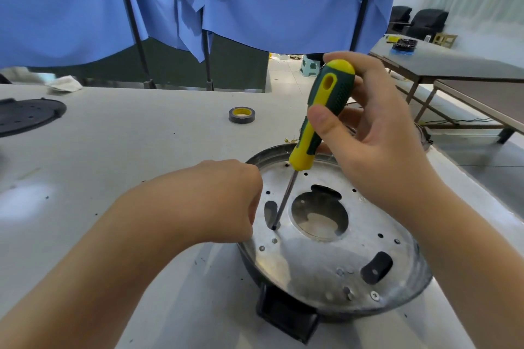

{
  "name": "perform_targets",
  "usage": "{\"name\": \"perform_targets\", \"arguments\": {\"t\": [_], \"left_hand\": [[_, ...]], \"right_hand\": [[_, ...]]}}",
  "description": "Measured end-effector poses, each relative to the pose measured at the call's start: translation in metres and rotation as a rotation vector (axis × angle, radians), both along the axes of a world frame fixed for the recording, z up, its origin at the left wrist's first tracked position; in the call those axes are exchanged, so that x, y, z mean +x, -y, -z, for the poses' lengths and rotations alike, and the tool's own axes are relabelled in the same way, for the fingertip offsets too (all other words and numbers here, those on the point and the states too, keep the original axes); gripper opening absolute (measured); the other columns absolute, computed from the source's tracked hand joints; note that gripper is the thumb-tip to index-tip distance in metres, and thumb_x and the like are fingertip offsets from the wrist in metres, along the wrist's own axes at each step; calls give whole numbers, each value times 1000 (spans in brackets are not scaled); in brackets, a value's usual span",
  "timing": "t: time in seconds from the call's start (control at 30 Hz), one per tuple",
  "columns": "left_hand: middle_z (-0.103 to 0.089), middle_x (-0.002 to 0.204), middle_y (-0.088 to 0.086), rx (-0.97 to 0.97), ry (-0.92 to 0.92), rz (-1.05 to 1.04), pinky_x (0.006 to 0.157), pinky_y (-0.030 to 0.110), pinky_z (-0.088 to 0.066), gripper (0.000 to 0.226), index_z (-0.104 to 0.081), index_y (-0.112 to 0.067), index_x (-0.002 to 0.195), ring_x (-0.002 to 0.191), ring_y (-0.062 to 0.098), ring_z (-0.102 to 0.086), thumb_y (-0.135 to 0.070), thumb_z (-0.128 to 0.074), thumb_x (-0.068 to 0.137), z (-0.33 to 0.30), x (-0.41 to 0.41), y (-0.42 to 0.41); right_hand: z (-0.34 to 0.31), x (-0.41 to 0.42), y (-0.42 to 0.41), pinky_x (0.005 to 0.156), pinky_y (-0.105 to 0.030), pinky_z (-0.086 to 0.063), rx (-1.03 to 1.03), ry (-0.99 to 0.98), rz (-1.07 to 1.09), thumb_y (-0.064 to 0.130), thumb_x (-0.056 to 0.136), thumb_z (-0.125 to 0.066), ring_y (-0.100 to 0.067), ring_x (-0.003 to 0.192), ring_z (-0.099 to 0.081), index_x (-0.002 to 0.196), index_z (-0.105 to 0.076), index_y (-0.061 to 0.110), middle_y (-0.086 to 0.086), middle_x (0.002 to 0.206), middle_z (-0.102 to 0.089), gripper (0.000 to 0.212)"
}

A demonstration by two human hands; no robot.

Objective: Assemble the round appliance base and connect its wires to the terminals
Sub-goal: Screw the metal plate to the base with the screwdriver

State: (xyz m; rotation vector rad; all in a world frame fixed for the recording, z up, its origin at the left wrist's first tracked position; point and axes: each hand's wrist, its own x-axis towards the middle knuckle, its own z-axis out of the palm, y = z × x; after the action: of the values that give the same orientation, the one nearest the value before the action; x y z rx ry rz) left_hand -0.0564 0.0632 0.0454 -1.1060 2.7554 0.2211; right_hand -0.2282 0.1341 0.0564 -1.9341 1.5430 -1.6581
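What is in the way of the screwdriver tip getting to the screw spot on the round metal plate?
Nothing visible. The screwdriver, held by the right hand, already has its tip down on the round metal plate beside the left hand, whose fingers are hidden.

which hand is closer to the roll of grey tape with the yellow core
Right. The right hand, gripping the green and yellow screwdriver, sits just right of the roll of grey tape. The left hand rests lower, at the round metal base rim, farther from the tape.
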Motion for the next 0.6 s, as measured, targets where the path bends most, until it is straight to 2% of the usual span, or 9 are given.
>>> {"name": "perform_targets", "arguments": {"t": [0.2,0.3,0.6], "left_hand": [[-71,86,5,-55,29,-12,69,34,-57,16,-72,-14,80,80,22,-68,-28,-65,78,2,-3,0],[-70,90,6,-52,29,-32,70,33,-56,22,-71,-12,83,74,21,-64,-33,-65,79,3,-4,1],[-65,76,-7,27,25,-12,63,24,-52,25,-62,-23,67,72,12,-63,-41,-71,83,1,-7,5]], "right_hand": [[2,-1,1,74,-36,-60,27,-9,-2,27,90,-63,-15,94,-60,127,-43,29,14,98,-51,42],[4,-1,3,77,-33,-58,36,-56,16,26,90,-65,-10,96,-59,125,-42,30,13,101,-52,42],[11,4,5,79,-27,-58,153,-147,-56,30,86,-66,-4,97,-60,119,-38,37,19,103,-53,43]]}}
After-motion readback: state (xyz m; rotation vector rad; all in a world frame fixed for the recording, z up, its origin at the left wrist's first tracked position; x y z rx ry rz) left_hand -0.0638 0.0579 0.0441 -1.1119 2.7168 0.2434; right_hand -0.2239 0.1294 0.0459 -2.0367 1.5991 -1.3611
